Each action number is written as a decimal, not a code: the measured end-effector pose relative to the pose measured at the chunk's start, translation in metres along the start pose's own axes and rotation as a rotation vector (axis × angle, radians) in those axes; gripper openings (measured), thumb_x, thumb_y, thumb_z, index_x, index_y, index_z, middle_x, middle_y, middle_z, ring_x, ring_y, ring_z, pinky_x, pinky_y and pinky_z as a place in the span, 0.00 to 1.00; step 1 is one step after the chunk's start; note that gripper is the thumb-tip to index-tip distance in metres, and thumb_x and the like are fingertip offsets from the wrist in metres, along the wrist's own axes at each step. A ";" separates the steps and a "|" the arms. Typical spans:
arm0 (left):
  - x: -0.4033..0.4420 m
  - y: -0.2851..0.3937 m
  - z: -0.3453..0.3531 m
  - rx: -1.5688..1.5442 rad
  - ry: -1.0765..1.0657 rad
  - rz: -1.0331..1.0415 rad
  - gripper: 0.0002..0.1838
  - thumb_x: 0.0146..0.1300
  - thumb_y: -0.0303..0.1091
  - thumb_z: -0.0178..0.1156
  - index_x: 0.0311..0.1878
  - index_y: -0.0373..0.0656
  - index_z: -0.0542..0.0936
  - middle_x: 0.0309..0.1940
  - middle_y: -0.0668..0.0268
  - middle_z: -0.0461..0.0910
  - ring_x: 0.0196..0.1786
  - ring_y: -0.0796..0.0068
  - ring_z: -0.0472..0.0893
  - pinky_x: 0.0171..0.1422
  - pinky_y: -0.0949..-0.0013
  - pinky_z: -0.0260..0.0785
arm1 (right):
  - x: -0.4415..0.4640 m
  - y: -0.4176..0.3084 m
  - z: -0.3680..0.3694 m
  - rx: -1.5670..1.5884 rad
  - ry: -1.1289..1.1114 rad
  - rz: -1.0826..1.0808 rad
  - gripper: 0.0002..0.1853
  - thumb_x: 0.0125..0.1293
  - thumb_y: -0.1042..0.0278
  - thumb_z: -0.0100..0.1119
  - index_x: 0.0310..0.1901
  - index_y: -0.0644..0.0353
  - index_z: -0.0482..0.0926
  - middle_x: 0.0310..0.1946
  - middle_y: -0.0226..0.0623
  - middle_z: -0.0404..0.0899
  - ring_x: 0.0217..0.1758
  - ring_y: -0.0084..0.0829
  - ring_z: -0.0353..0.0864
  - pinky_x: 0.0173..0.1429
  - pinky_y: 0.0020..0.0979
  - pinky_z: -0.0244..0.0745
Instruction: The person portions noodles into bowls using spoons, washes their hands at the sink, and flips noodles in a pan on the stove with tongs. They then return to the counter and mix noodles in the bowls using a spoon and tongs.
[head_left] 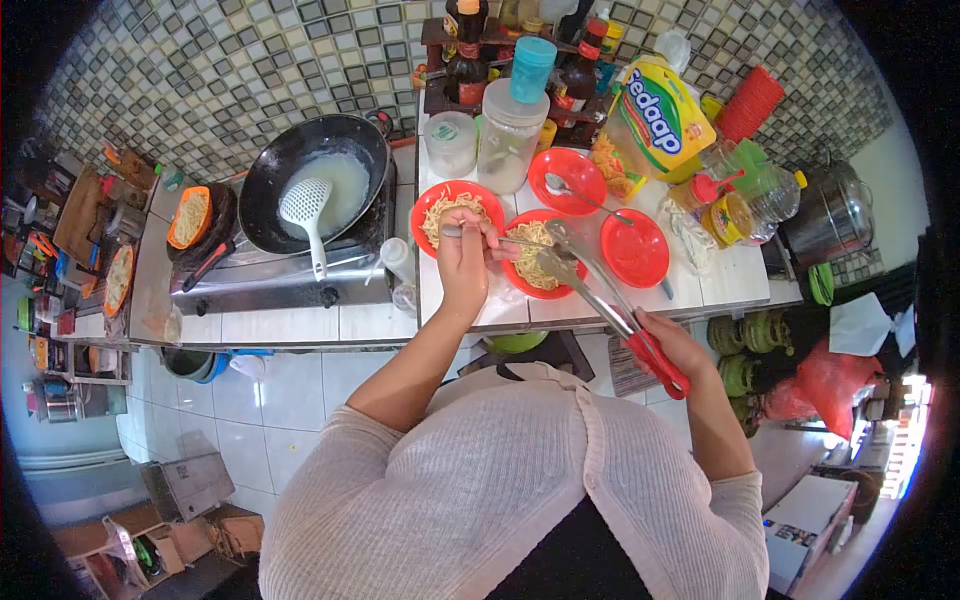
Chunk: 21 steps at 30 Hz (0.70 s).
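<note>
My left hand (463,255) is closed around a thin metal utensil (518,241) with a flat handle end. Its far end meets the tongs over the noodles, so I cannot tell whether it is a spoon or a fork. My right hand (677,345) grips metal tongs (602,292) by their red handles, and the tips are over the middle red bowl (532,293). Noodles (527,263) lie in that bowl. Partly behind my left hand is another red bowl (419,228) of noodles.
To the right are a red bowl (636,250) and one behind it (568,168) with a spoon (590,201). Left, a black wok (262,180) with cloudy liquid and a white slotted ladle (308,205) sits on the stove (290,283). Jars, bottles and a yellow Sedaap pack (655,115) line the back.
</note>
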<state>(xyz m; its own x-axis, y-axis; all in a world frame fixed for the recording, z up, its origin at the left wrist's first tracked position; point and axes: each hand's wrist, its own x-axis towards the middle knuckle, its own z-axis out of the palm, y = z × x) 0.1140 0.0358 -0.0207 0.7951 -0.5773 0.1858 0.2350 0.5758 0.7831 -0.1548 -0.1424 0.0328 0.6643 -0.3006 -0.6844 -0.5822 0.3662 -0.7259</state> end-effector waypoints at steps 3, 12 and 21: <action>-0.002 -0.001 0.002 -0.018 -0.039 0.041 0.03 0.78 0.29 0.37 0.49 0.44 0.62 0.31 0.63 0.71 0.31 0.71 0.81 0.40 0.65 0.82 | -0.005 -0.009 0.023 0.054 0.095 0.055 0.26 0.76 0.43 0.46 0.42 0.63 0.76 0.24 0.35 0.78 0.16 0.25 0.75 0.17 0.26 0.70; 0.003 -0.001 -0.002 0.018 -0.057 0.171 0.03 0.78 0.28 0.38 0.50 0.43 0.61 0.32 0.63 0.71 0.31 0.72 0.79 0.43 0.64 0.82 | -0.010 -0.006 0.023 0.001 0.091 0.066 0.29 0.75 0.39 0.44 0.40 0.62 0.76 0.22 0.34 0.77 0.17 0.24 0.75 0.18 0.25 0.70; 0.011 -0.012 -0.016 0.106 -0.010 0.164 0.05 0.79 0.33 0.41 0.50 0.43 0.62 0.32 0.63 0.73 0.32 0.67 0.83 0.39 0.64 0.83 | -0.017 -0.010 0.014 -0.063 0.090 0.016 0.23 0.77 0.45 0.44 0.42 0.60 0.75 0.21 0.31 0.75 0.16 0.24 0.72 0.20 0.25 0.67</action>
<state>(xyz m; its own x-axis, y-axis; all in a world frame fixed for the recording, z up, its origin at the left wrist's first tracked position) 0.1290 0.0314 -0.0377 0.8121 -0.4869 0.3215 0.0423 0.5987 0.7999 -0.1544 -0.1286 0.0525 0.6112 -0.3743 -0.6974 -0.6230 0.3161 -0.7156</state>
